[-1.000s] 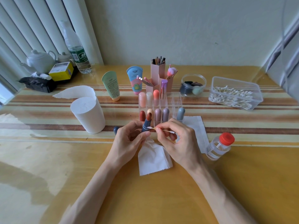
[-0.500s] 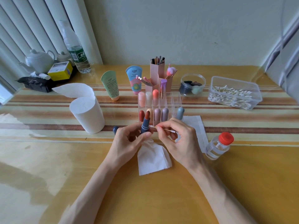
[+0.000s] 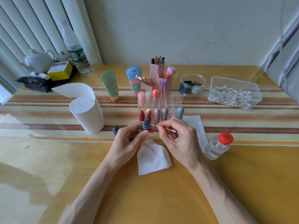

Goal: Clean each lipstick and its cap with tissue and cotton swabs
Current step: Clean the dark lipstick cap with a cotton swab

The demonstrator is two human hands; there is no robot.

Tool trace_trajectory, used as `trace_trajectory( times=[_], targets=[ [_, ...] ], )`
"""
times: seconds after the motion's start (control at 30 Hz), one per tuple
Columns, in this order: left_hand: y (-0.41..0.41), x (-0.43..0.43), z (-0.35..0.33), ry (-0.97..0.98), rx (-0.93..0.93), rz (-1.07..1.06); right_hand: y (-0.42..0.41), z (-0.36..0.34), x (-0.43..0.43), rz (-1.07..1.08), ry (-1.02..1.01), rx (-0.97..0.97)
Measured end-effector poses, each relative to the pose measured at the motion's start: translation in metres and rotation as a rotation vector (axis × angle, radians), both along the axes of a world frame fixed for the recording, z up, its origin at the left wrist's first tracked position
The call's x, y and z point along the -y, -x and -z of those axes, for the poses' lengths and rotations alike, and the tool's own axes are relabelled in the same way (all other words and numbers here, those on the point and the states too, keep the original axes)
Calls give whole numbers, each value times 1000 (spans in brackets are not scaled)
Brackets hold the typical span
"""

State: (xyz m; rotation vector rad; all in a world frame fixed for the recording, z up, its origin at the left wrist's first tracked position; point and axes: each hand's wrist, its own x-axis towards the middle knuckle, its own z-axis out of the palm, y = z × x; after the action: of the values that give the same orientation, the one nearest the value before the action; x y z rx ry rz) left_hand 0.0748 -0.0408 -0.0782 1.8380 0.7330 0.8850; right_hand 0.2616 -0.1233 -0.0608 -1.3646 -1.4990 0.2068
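Just in front of the clear acrylic lipstick organizer (image 3: 176,101), the left grip (image 3: 129,140) clasps an uncapped dark-blue lipstick tube with a brick-red bullet (image 3: 146,122), nearly upright. The right grip (image 3: 179,139) pinches a wooden-stemmed cotton swab (image 3: 166,128), one tip at the tube's side. A white tissue sheet (image 3: 153,157) lies on the surface, nearer the person than the organizer.
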Motion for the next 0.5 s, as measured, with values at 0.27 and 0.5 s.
trace_trajectory(
  times=[0.27,0.5],
  targets=[
    [0,0,2,-21,15,19,1,0,1,-14,0,5],
    [1,0,4,79,69,34,2,-1,1,-2,-5,6]
  ],
)
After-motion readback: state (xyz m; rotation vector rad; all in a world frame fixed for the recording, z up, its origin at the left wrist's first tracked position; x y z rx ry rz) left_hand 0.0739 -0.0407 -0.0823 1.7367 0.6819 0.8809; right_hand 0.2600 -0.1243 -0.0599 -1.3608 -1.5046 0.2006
